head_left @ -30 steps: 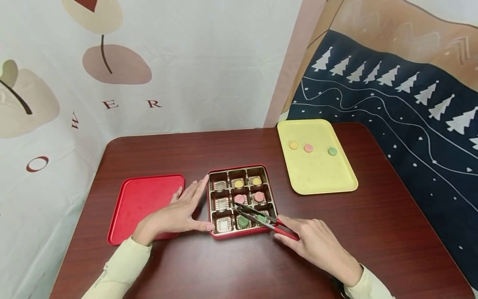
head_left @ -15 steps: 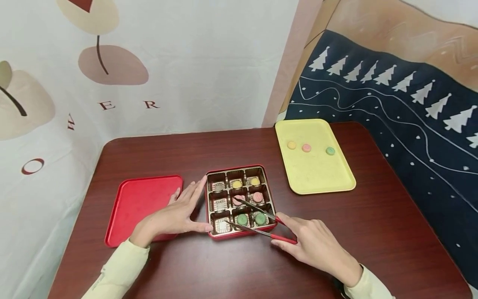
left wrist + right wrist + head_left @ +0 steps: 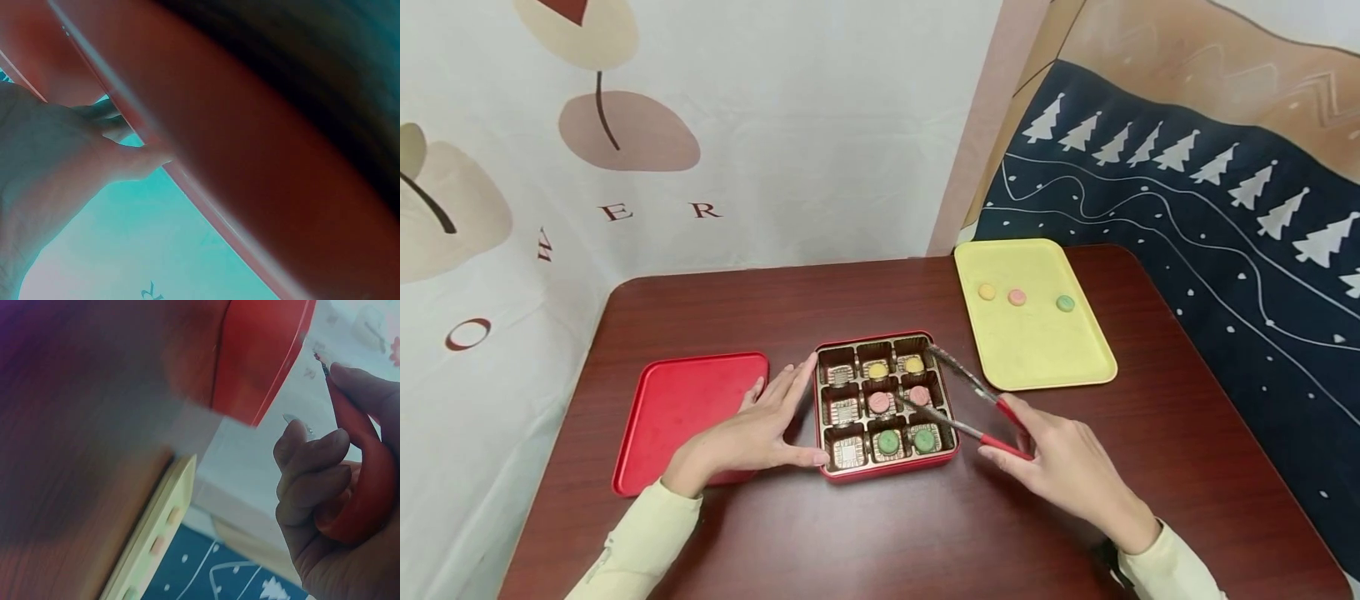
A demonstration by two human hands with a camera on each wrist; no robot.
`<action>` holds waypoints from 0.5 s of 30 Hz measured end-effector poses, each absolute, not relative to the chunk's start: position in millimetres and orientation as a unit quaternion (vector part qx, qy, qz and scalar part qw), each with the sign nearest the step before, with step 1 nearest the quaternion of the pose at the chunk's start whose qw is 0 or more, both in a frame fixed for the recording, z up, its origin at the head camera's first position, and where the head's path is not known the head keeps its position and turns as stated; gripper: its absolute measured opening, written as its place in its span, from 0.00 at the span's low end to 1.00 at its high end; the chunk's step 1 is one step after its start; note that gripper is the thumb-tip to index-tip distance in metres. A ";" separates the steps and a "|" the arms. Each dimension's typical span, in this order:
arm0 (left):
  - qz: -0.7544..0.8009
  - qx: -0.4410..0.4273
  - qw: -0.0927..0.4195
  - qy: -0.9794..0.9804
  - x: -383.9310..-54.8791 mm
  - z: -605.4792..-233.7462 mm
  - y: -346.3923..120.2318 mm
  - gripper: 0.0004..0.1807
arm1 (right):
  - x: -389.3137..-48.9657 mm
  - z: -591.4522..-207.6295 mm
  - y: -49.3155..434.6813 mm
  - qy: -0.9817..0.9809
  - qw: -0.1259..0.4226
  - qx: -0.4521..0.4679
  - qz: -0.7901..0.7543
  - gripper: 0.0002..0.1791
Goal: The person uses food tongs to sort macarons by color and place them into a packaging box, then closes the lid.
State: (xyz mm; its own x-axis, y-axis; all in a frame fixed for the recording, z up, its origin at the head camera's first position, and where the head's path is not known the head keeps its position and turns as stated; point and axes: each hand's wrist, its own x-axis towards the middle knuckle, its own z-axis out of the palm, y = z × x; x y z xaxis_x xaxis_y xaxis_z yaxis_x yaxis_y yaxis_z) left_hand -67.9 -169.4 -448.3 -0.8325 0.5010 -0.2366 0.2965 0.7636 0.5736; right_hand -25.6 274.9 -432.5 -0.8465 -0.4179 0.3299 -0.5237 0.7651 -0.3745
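My right hand [image 3: 1071,458] grips red-handled tongs [image 3: 992,439], with fingers curled round the handle in the right wrist view. The two arms of the tongs are spread apart with nothing between their tips, over the right side of a red box [image 3: 891,477]. Inside its gold divided insert sit two yellow macarons [image 3: 877,371], two pink macarons [image 3: 879,402] and two green macarons [image 3: 888,442], filling the middle and right columns. The left column is bare. My left hand [image 3: 752,433] rests against the box's left side, fingers extended, thumb at the near left corner.
A yellow tray [image 3: 1052,354] at the back right bears a yellow macaron [image 3: 987,292], a pink macaron [image 3: 1017,297] and a green macaron [image 3: 1065,303]. Left of the box lies a red tray [image 3: 685,417], partly under the left hand. Printed cloths hang behind the table.
The tongs parted from the lower middle green macaron, which stays in its compartment. My right hand then drew the spread tongs to the right and away. The left hand keeps its place.
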 end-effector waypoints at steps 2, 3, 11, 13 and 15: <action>0.268 0.217 0.190 0.919 -69.1 -448.1 -168.8 0.77 | -31.2 -430.6 283.1 -0.938 0.115 0.236 0.226 0.30; 0.270 0.217 0.190 0.919 -69.4 -447.9 -168.5 0.77 | -33.9 -429.7 287.4 -0.941 0.117 0.228 0.223 0.29; 0.270 0.223 0.188 0.918 -67.4 -447.8 -168.4 0.78 | -54.9 -426.2 324.1 -0.959 0.141 0.142 0.202 0.26; 0.271 0.223 0.188 0.917 -66.7 -447.1 -168.3 0.78 | -59.0 -426.6 332.7 -0.963 0.136 0.120 0.202 0.29; 0.272 0.223 0.189 0.917 -66.5 -446.2 -168.0 0.78 | -62.9 -427.2 340.5 -0.965 0.130 0.104 0.201 0.30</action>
